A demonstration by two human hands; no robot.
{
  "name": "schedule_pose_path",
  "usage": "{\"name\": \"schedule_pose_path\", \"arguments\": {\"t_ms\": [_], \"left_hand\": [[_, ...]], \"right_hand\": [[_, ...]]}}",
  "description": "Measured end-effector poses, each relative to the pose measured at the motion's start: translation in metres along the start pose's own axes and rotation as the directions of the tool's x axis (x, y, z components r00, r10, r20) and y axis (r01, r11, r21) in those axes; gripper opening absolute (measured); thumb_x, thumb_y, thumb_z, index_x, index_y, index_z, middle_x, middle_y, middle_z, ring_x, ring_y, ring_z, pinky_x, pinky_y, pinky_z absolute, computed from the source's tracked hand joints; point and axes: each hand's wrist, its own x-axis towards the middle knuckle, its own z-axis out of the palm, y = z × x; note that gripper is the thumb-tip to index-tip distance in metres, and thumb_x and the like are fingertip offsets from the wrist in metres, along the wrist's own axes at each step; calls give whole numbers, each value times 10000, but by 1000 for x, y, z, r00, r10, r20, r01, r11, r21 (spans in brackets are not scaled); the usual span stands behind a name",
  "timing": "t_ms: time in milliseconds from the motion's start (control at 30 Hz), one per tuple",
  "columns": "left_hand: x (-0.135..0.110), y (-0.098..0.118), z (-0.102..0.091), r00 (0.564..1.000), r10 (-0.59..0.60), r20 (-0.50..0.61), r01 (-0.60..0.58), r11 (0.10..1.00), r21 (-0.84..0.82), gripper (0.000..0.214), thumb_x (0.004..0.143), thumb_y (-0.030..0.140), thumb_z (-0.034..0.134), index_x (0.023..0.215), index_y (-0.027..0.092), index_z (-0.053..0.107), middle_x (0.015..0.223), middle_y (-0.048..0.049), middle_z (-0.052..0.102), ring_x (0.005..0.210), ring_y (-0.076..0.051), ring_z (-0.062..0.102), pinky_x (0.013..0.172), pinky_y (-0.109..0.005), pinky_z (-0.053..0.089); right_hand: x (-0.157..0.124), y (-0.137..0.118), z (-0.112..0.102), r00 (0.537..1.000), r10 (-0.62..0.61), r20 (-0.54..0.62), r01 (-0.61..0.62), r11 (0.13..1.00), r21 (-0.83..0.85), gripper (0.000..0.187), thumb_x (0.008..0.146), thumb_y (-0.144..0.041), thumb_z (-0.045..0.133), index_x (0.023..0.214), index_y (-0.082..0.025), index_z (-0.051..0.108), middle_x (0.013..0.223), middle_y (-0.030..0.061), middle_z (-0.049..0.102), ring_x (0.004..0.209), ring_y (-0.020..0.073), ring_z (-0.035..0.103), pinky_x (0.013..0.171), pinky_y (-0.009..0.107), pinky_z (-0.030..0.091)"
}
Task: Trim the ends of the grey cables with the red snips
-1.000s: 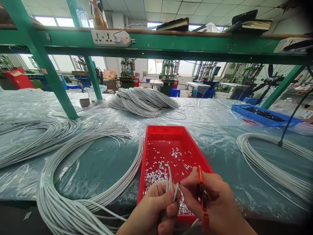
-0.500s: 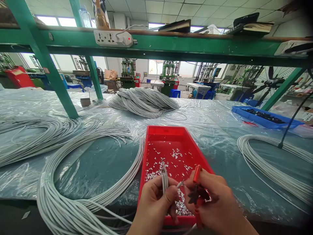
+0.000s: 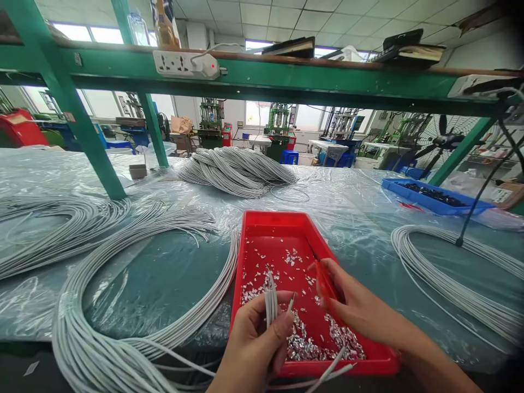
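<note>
My left hand point(image 3: 262, 333) is closed around several thin grey cables point(image 3: 271, 303), their ends pointing up. One cable stands apart between thumb and finger, with a dark, thin tip at its end. My right hand point(image 3: 347, 300) grips a pair of red-handled cutters point(image 3: 325, 281), their dark, narrow tip pointing up and to the left. Both hands are over a red tray point(image 3: 278, 218) strewn with shiny silver foil scraps point(image 3: 307, 349). The two hands are apart, and the cutters touch no cable. Loose cable ends point(image 3: 333, 365) cross the tray's near rim.
Bundled grey cables point(image 3: 77, 284) curve at the left, with another coil point(image 3: 442, 289) at the right. A large cable heap point(image 3: 239, 172) lies behind the tray. At the far right sits a blue tray point(image 3: 434, 204) of black parts. A green shelf beam point(image 3: 286, 76) spans overhead.
My right hand has moved away from the left hand, to the right, and the cutters have turned tip up. My left hand keeps its hold on the cables. The view has shifted slightly.
</note>
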Motion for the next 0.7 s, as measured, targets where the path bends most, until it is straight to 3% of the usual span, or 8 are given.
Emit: {"name": "schedule_pose_path", "arguments": {"t_ms": [67,167,267,367,467,567,700], "left_hand": [[1,1,0,1000,11,-3,-11,1000,15,650,639,503,783,1050,49,564,431,98,369,342,1,275,383,-135,149],[2,1,3,999,14,-31,-12,998,55,574,672,455,768,1023,55,553,443,98,376,352,6,270,392,-140,146],[3,-2,6,999,5,-49,-1,997,73,540,660,459,770,968,72,554,463,96,376,363,4,265,386,-147,142],[3,-5,7,998,1,-66,7,993,118,513,648,467,776,914,88,555,488,85,393,369,3,255,380,-157,136],[3,-7,5,997,4,-73,7,988,153,540,624,511,782,887,94,560,499,81,386,388,-3,267,392,-159,152],[2,-7,4,996,19,-85,-4,986,169,579,599,555,782,889,92,591,512,75,378,421,-9,273,409,-156,173],[2,-7,4,995,31,-96,-10,977,214,577,591,578,776,882,105,623,520,68,378,429,-12,275,414,-160,175]], "right_hand": [[-1,4,-7,999,24,32,-24,1000,-7,573,681,-378,669,1203,-144,638,980,142,682,938,294,637,771,349,540],[-8,17,-16,970,101,220,-86,993,-77,677,713,-375,627,1317,-78,552,1180,204,621,1084,344,594,858,403,524],[-18,30,-23,924,103,367,-56,989,-137,702,737,-366,601,1372,-85,498,1290,214,549,1061,342,614,779,371,561],[-22,34,-25,931,55,362,-8,992,-129,641,720,-333,644,1326,-147,554,1214,176,614,846,277,684,584,275,564],[-20,30,-26,925,13,380,-3,1000,-28,517,723,-261,635,1236,-200,613,1102,118,672,792,227,681,614,237,549],[-17,23,-25,912,58,407,-121,984,132,385,702,-192,598,1079,-226,664,959,60,693,779,194,659,675,222,528],[-17,19,-22,914,140,380,-269,912,309,244,645,-176,548,851,-224,670,730,26,656,620,172,610,507,206,469]]}}
